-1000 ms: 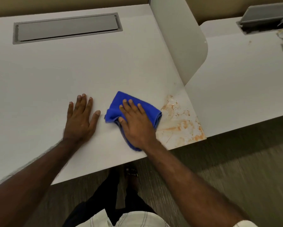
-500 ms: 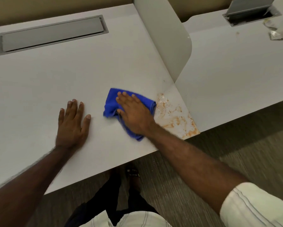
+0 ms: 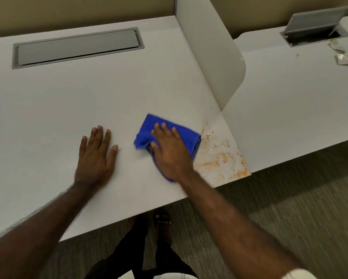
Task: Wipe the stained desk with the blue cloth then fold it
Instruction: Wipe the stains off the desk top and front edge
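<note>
A bunched blue cloth (image 3: 186, 134) lies on the white desk (image 3: 68, 101), and my right hand (image 3: 169, 151) presses flat on top of it, thumb tucked against its left edge. Orange-brown stains (image 3: 221, 158) cover the desk's near right corner, just right of the cloth; the cloth's right edge touches the stain's left margin. My left hand (image 3: 96, 156) rests palm down on the bare desk, a hand's width left of the cloth, fingers spread and holding nothing.
A white divider panel (image 3: 209, 57) rises at the desk's right side. Beyond it a second desk (image 3: 290, 107) carries an open grey cable hatch (image 3: 316, 27) and crumpled wrappers (image 3: 343, 57). A shut cable hatch (image 3: 78, 47) sits at the back left. The desk's front edge runs close below my hands.
My right hand and the cloth have stayed beside the stain, shifting only slightly against the desk. The left hand keeps its place. The camera view has swung about.
</note>
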Tool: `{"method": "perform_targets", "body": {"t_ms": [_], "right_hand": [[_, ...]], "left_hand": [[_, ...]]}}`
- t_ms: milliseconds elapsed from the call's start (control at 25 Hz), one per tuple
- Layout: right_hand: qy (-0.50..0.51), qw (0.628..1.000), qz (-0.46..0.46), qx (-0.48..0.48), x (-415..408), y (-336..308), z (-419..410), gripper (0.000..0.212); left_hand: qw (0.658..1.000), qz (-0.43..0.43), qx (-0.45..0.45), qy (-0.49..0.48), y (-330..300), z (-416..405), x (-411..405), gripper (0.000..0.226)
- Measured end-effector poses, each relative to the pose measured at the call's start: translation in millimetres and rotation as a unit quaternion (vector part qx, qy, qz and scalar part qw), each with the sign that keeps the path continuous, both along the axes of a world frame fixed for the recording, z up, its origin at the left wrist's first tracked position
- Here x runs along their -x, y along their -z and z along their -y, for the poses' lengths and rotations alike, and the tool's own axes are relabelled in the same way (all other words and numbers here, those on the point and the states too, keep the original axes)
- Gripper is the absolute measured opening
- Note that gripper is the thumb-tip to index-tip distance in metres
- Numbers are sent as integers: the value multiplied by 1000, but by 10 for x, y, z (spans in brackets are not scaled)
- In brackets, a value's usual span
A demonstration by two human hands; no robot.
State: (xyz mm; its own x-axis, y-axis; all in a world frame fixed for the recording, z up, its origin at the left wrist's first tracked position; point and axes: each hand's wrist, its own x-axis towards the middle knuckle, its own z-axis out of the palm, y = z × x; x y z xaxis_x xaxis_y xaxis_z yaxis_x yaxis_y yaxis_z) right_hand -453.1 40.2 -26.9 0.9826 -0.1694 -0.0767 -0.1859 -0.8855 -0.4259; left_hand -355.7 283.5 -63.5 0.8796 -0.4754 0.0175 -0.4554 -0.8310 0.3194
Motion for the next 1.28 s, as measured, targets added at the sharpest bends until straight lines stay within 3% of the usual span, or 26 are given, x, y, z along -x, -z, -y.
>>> {"method": "perform_targets", "body": {"t_ms": [80, 200, 400, 560, 680, 800, 880, 1040, 1200, 1280], "right_hand": [[-64, 998, -18, 17, 494, 3, -345, 62], [-66, 996, -15, 53, 826, 63, -515, 62], [-39, 994, 5, 98, 24, 155, -56, 57], [80, 995, -9, 61, -709, 94, 972, 54], [107, 994, -22, 28, -765, 57, 1318, 54], [68, 997, -1, 22, -374, 38, 767, 58], [-12, 1000, 4, 10, 68, 44, 171, 64], [-90, 993, 3, 73, 763, 100, -737, 60], [-73, 993, 4, 89, 509, 137, -429, 62], [12, 997, 19, 79, 222, 144, 91, 59]], "left_hand": [[1000, 1, 1, -1, 5, 0, -16, 74], [1000, -1, -5, -7, 1, 15, -1, 75], [1000, -8, -22, -5, -5, 18, -12, 75], [999, -5, -43, -4, -21, 36, 8, 75], [999, -3, -48, -5, -32, 40, 24, 76], [999, -3, -44, -3, -17, 30, 15, 75], [999, -6, -43, 2, 3, 16, -13, 75], [999, -8, -43, -1, 30, 6, -26, 76], [999, -16, -41, 0, -4, 11, -31, 77], [999, -15, -41, 3, -19, 16, -6, 76]]}}
